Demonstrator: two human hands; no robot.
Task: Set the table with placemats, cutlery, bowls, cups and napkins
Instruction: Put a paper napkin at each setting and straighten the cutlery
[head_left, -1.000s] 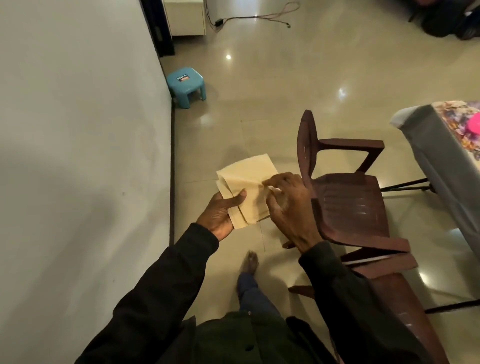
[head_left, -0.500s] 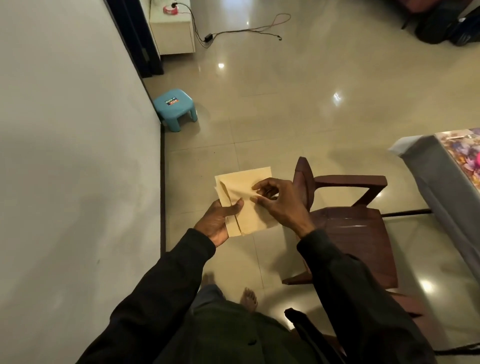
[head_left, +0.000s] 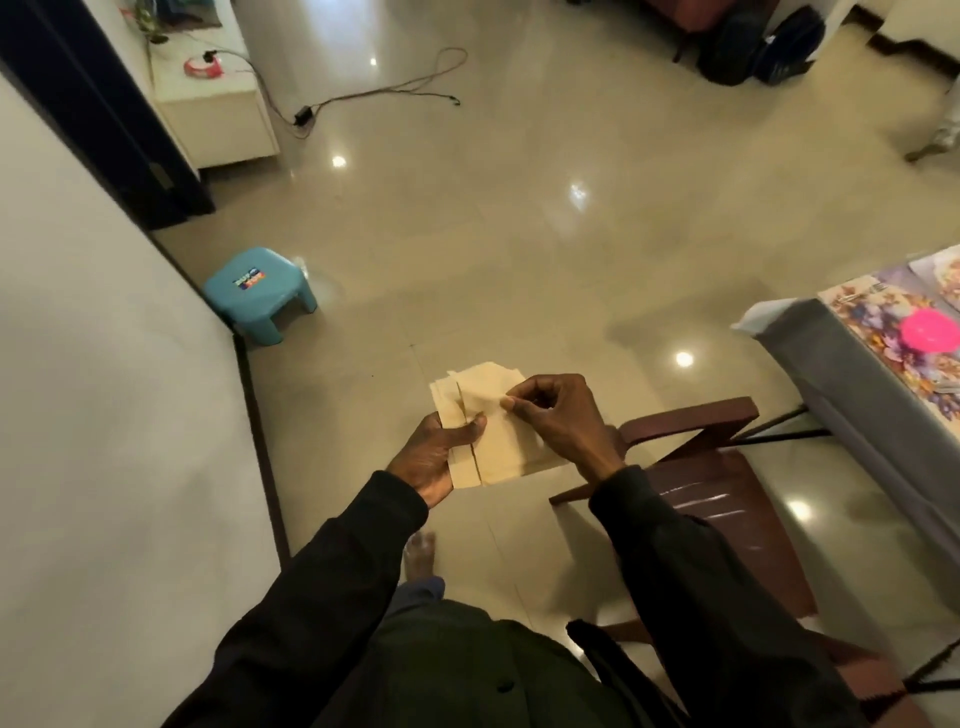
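Note:
I hold a small stack of beige paper napkins (head_left: 501, 447) in front of me above the floor. My left hand (head_left: 436, 457) grips the stack's left edge, thumb on top. My right hand (head_left: 556, 415) pinches the top napkin near its upper right part between thumb and forefinger. At the right edge stands the table (head_left: 831, 374) with a grey cloth, a floral placemat (head_left: 883, 322) and a pink round thing (head_left: 930, 332) on it.
A dark brown plastic chair (head_left: 727, 499) stands just right of my hands, between me and the table. A blue stool (head_left: 257, 291) sits by the wall on the left. A cable (head_left: 384, 93) lies on the floor far ahead. Bags (head_left: 758, 47) stand at the back.
The view has tilted up and turned, so the chair now lies lower right and more of the table shows. My right hand's fingers have gone from resting on the napkins to pinching the top one.

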